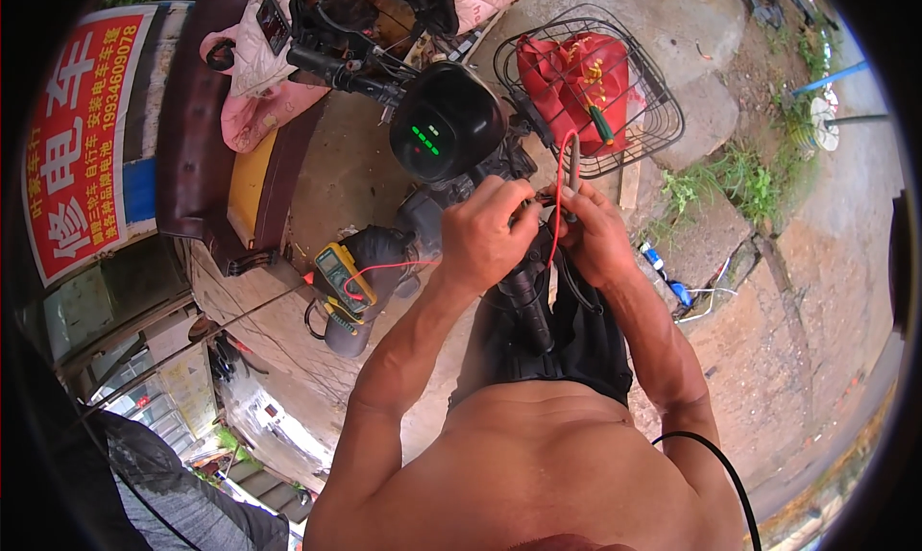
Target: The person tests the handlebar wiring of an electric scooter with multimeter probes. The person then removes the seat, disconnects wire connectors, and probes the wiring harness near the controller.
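Grey cable point(574, 163) sits forward of handlebar grip point(526, 306), pinched by right hand point(597, 229), left hand point(488, 229) bunched beside it, hold unclear; likely light, springy, best held by its outer sheath.

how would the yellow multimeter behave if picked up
The yellow multimeter would likely feel rigid, given its boxy shape. Its red lead would probably trail floppily, as it curves loosely across the front. Lifting might tug that lead, since it runs toward the left hand.
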Demonstrator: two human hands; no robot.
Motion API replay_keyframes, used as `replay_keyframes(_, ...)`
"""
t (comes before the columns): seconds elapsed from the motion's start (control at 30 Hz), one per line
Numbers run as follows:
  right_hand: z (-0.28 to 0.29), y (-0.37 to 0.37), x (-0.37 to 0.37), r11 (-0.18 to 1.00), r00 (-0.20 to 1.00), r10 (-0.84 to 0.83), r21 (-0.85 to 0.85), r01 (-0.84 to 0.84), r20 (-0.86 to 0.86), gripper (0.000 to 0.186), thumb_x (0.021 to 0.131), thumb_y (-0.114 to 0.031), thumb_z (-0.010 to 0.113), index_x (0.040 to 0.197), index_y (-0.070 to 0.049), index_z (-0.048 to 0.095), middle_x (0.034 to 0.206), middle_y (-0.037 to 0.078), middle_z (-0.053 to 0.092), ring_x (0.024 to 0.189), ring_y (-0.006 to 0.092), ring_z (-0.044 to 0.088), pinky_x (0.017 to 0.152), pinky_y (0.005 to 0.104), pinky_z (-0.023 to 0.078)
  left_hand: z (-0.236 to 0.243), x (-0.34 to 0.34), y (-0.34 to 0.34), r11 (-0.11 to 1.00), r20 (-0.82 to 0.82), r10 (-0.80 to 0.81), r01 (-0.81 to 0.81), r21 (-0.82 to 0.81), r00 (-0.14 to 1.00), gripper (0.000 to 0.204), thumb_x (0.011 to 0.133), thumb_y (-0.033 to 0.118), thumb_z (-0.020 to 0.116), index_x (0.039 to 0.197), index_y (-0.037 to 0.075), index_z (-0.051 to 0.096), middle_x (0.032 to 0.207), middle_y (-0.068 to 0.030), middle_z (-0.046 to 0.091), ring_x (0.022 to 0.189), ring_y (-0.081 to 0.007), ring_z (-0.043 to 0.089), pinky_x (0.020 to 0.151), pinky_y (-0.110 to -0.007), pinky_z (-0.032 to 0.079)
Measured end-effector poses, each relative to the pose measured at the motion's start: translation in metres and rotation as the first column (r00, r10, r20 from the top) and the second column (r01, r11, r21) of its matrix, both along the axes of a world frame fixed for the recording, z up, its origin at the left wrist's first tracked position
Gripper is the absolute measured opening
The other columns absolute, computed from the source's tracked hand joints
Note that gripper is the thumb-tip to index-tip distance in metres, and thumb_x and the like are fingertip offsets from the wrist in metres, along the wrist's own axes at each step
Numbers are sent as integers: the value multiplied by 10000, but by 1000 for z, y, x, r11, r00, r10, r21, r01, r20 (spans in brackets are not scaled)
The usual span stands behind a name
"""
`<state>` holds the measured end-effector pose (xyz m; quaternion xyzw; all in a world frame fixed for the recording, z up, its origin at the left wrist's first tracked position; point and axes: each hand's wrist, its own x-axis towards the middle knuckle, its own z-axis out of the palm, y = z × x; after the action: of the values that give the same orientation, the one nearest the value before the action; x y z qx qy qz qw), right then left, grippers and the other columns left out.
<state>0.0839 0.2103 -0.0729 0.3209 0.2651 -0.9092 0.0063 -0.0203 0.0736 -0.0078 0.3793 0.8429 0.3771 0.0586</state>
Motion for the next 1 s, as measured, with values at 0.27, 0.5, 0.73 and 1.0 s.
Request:
replay_keyframes(0.27, 6, 0, 1, 999, 995, 42, -1, -42, -87, 132, 1026, -192, 649, 1104, -86, 666, 871, -52, 621, 703, 37, 525, 591, 186, 387, -2, -6, -4, 998, 18, -61, 61, -18, 998, 144, 831, -6, 776, 936, 39, 689, 798, -90, 642, 665, -248, 653, 597, -361, 512)
replay_keyframes(0.5, 1, -3, 3, 1000, 996, -19, -20, 17, -86, 155, 1025, -190, 636, 1134, -91, 685, 893, -50, 629, 707, 35, 518, 581, 183, 362, -3, -10, -7, 994, 88, -89, 82, 78, 992, 81, 878, 38, 729, 944, 66, 692, 830, -98, 654, 674, -300, 660, 584, -378, 509)
replay_keyframes(0.73, 0, 0, 5, 1000, 996, -1, -31, -1, -85, 187, 1003, -182, 645, 1162, -92, 683, 879, -48, 634, 676, 41, 509, 563, 194, 340, -1, -12, -9, 992, 176, -79, 60, 110, 981, 68, 885, 23, 710, 945, 39, 681, 837, -116, 658, 706, -306, 664, 615, -374, 514)
replay_keyframes(1.0, 18, -9, -1, 945, 991, 69, 325, -29, -112, 261, 913, -62, 784, 1149, -45, 673, 895, -51, 616, 750, 44, 539, 675, 217, 455, -5, -12, -12, 986, 72, -96, 85, 145, 993, 118, 872, 2, 717, 978, 41, 685, 813, -106, 638, 685, -282, 654, 589, -364, 508)
